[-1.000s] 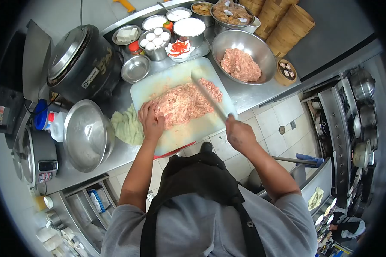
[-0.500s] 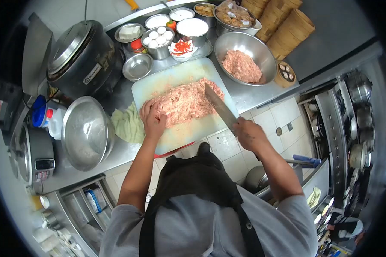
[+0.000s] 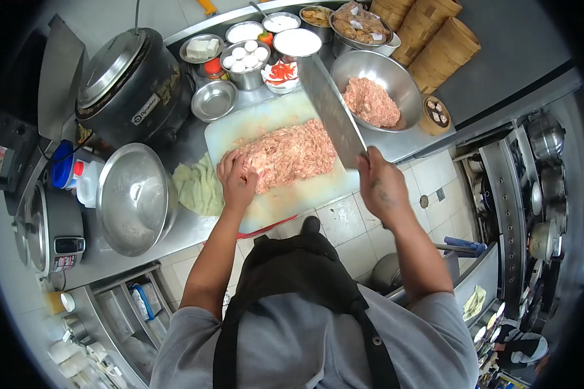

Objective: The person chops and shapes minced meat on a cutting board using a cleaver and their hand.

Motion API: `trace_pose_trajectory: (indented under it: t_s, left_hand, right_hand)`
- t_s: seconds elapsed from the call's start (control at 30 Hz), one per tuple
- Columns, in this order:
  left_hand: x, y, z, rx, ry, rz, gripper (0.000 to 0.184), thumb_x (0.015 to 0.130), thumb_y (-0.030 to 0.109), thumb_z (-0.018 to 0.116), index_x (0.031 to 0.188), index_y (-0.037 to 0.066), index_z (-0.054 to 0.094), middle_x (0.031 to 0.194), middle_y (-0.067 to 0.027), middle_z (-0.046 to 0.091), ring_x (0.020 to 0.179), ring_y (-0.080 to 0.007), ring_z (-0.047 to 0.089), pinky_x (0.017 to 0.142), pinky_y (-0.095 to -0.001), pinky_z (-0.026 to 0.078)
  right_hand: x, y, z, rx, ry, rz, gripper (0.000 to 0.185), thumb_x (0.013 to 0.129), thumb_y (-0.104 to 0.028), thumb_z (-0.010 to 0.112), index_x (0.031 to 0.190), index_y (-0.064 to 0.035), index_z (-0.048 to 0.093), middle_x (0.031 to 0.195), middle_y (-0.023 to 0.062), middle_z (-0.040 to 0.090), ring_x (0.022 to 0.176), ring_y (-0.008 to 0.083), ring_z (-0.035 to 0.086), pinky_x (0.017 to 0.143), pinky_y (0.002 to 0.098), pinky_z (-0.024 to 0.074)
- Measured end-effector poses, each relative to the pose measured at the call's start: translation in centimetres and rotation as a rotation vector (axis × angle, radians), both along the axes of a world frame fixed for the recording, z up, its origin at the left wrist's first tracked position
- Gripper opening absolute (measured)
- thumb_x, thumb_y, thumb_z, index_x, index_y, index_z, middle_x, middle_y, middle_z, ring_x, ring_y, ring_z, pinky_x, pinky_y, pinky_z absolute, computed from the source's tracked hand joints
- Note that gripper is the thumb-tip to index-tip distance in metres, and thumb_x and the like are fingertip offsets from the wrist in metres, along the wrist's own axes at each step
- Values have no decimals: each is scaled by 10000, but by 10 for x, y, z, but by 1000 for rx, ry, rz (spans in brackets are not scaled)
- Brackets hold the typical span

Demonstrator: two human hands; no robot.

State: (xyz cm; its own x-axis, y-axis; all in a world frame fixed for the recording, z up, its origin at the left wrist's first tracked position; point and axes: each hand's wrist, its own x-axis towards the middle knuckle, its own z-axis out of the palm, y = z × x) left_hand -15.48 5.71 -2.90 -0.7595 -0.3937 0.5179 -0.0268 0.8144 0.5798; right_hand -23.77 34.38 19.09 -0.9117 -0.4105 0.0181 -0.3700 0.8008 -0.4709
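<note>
A wide heap of minced meat (image 3: 292,155) lies on the pale cutting board (image 3: 266,211). My left hand (image 3: 238,181) rests on the heap's left end, thumb and fingers apart. In my right hand (image 3: 381,185) is a cleaver (image 3: 334,110), its handle wrapped by my closed fingers. The broad blade is raised above the board's right side, apart from the meat, its tip pointing towards the back containers. Behind the board to the right, a large steel bowl (image 3: 405,87) holds more minced meat (image 3: 371,102).
Containers at the back hold eggs (image 3: 245,57), white blocks (image 3: 202,48) and red strips (image 3: 281,72). Left are an empty steel bowl (image 3: 133,198), a green cloth (image 3: 199,187) and a large cooker (image 3: 133,91). Bamboo steamers (image 3: 444,55) stand right. Another person (image 3: 524,345) is lower right.
The cleaver has come up out of the meat and now hangs above it. My right hand has risen with it, while my left hand stays on the heap.
</note>
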Motion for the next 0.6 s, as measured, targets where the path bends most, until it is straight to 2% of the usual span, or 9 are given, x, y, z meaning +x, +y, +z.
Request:
trace_pose_trajectory:
  t_s: [0.07,0.13,0.17,0.27,0.33,0.4,0.47,0.5,0.6]
  left_hand:
    - [0,0,0,15,2,-4,443,728,147,657,1152,23,629,1295,-145,546,1256,-356,450,1080,-476,270]
    - [-1,-1,1,18,10,-5,446,721,142,661,1150,25,631,1295,-145,547,1257,-354,452,1080,-475,272]
    - [-1,0,1,17,13,-3,447,718,140,662,1149,28,632,1296,-145,547,1258,-352,452,1080,-475,273]
    - [-9,-4,2,-7,37,-1,445,714,130,665,1147,32,634,1296,-146,548,1258,-352,454,1075,-476,278]
    - [3,-2,-2,-13,11,-5,443,714,127,665,1146,34,634,1296,-145,548,1257,-354,456,1073,-479,280]
    - [0,-1,-3,-8,9,13,442,715,128,665,1146,34,633,1296,-143,549,1255,-356,458,1072,-485,279]
    - [2,0,-4,-3,11,4,441,717,134,666,1145,36,632,1300,-137,546,1263,-353,451,1078,-488,271]
    - [0,-2,-4,-6,22,1,440,717,137,666,1145,37,632,1302,-135,544,1267,-351,448,1081,-489,267]
    - [2,-3,-5,1,-17,7,437,723,142,664,1148,48,633,1310,-127,540,1276,-342,438,1087,-484,260]
  right_hand:
    - [0,-19,-41,-158,38,-122,228,983,-220,498,1039,1,497,782,284,639,773,469,628,675,532,485]
    - [-13,-5,-90,37,-70,65,245,985,-227,460,1050,6,500,806,296,640,793,473,630,723,537,489]
    - [-25,8,-108,292,-182,181,267,984,-230,432,1068,6,527,828,289,645,811,468,635,758,536,489]
    - [-26,12,-52,309,-134,208,256,982,-188,410,1005,23,552,856,257,669,834,444,656,789,514,516]
    - [-15,3,-8,137,-75,105,211,982,-200,440,985,-17,546,838,262,664,809,448,650,740,533,500]
    - [-11,-9,-12,41,2,-12,213,981,-198,451,1020,-2,525,827,267,657,787,449,646,709,541,489]
    - [-11,-15,-64,-66,17,-52,230,980,-191,440,1058,15,506,827,270,653,773,450,643,693,543,488]
    - [-19,-4,-88,127,-43,77,257,978,-195,432,1048,34,525,825,267,655,796,452,646,723,541,493]
    - [-29,17,-79,256,-155,198,263,976,-199,425,1024,28,550,841,272,658,830,453,648,767,539,494]
